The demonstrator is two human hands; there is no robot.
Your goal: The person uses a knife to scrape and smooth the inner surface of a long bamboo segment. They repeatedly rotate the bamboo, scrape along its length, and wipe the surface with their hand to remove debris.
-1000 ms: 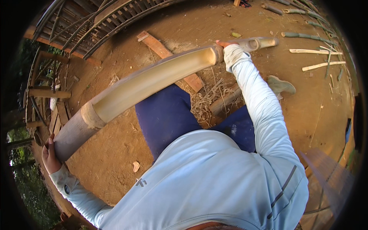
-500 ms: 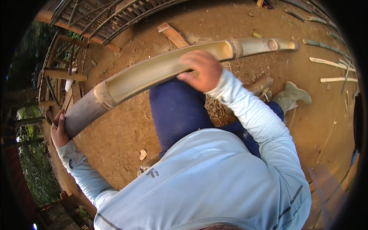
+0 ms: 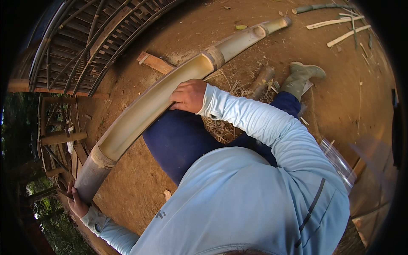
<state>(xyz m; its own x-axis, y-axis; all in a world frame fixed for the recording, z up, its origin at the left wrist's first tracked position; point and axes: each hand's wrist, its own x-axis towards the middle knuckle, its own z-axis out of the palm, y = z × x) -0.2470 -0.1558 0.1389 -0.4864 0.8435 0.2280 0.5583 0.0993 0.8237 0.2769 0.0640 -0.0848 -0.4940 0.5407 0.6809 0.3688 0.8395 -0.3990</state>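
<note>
The left hand (image 3: 78,205) grips the bamboo (image 3: 146,109) at its uncut lower end. The bamboo slants over the left thigh (image 3: 174,138); the right hand (image 3: 190,97) bends its fingers (image 3: 178,94) over the near edge, how firmly I cannot tell. Its far tip juts over open earth (image 3: 335,106), apart from the sticks (image 3: 348,36).

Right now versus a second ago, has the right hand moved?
Yes: against the brown plank, the right hand has shifted left and toward the torso.
</note>
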